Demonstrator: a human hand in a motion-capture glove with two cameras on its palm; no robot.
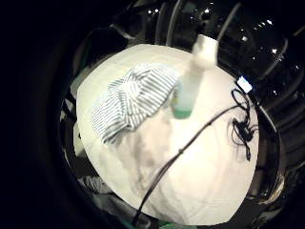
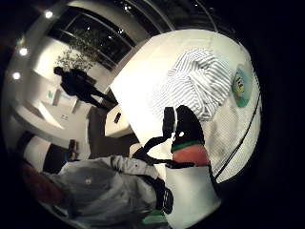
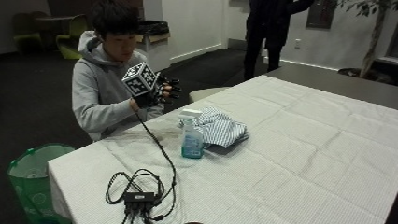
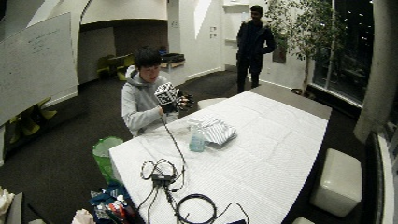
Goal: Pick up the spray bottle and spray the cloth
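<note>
A clear spray bottle (image 3: pixel 191 135) with blue-green liquid and a white trigger head stands upright on the white tablecloth (image 3: pixel 298 154). Touching its far side lies a crumpled blue-and-white striped cloth (image 3: pixel 219 128). My gloved right hand (image 3: pixel 163 91) is raised in front of the seated person's chest, well above and behind the bottle, fingers spread and holding nothing. The little finger side palm view looks down on the bottle (image 1: pixel 188 90) beside the cloth (image 1: pixel 131 102). In the thumb side palm view a gloved finger (image 2: pixel 188 129) shows before the cloth (image 2: pixel 198 86) and the bottle (image 2: pixel 240 88).
A black cable runs from the glove across the table to a hub with coiled wires (image 3: pixel 140 196) near the front edge. A green bin (image 3: pixel 31 172) stands on the floor by the table's corner. A cushioned stool (image 4: pixel 339 179) is at the far side.
</note>
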